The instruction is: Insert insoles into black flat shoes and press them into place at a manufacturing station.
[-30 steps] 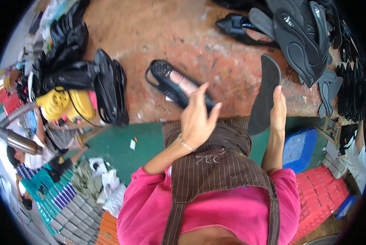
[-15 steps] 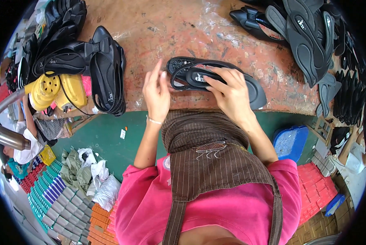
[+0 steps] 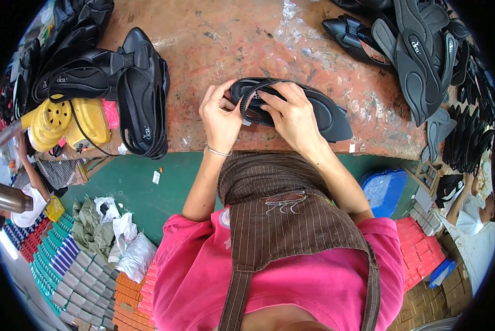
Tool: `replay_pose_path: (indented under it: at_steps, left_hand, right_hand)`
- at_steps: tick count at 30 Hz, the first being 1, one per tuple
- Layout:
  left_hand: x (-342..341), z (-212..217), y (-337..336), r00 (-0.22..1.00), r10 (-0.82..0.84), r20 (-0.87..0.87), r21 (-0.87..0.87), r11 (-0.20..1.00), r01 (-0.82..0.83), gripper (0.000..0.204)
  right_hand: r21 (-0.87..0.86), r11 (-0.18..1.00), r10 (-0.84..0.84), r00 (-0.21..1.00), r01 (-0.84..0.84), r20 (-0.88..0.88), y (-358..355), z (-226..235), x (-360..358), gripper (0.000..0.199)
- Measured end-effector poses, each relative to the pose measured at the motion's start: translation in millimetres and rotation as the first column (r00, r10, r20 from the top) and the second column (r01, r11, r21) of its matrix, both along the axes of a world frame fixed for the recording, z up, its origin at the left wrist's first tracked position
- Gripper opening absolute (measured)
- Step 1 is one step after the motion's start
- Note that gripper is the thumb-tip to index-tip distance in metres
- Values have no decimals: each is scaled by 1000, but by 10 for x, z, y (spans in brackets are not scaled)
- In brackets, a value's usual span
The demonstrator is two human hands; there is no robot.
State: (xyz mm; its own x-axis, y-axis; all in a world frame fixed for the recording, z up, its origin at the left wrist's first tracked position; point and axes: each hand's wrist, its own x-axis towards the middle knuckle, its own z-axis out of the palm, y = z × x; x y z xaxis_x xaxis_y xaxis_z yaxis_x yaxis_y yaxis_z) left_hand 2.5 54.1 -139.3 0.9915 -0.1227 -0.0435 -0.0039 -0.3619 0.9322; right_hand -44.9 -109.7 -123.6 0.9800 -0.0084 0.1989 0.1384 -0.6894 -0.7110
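A black slingback shoe (image 3: 239, 86) lies sideways on the worktable in front of me, heel to the left. Its braided strap (image 3: 243, 107) loops up between my hands. A black padded insole (image 3: 320, 113) lies along the shoe, with its broad front part to the right. My left hand (image 3: 221, 117) is closed around the heel end, thumb by the strap. My right hand (image 3: 294, 117) has bent fingers pressed on the insole's heel part, inside the strap; its fingertips are partly hidden.
Finished black bow shoes (image 3: 142, 99) stand at the left beside a yellow clog (image 3: 54, 122). Loose insoles (image 3: 416, 71) pile up at the right, near another bow shoe (image 3: 352, 41). The worn reddish table (image 3: 203, 55) ends just before my apron. A blue tub (image 3: 385, 190) sits below right.
My left hand has gone from raised, spread fingers to holding the shoe's heel end. My right hand has shifted slightly left with the insole, its fingers now further in at the heel.
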Motion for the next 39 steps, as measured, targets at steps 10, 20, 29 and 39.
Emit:
replay_pose_path:
  at_steps: [10,20,29,39]
  left_hand:
    - [257,-91,-76,993,73,-88,-95,992,-81,11]
    - [219,8,-64,1000,25,13,160,987,-26,18]
    - [-871,321,-323,883,-467,-36,423,794,437,30]
    - [-1290,224,-503,626,-741,243,544,639,544,44]
  right_hand:
    - [-230,940,254,967,-250,-12,-23,-20,4,39]
    - [-503,864,8,1000,-19,-24,-98,93,-268,37]
    - [26,810,-585,805,586,100,-767,359,140,48]
    - [-167,981,-107,994,100,-35,-401,222,-1133,23]
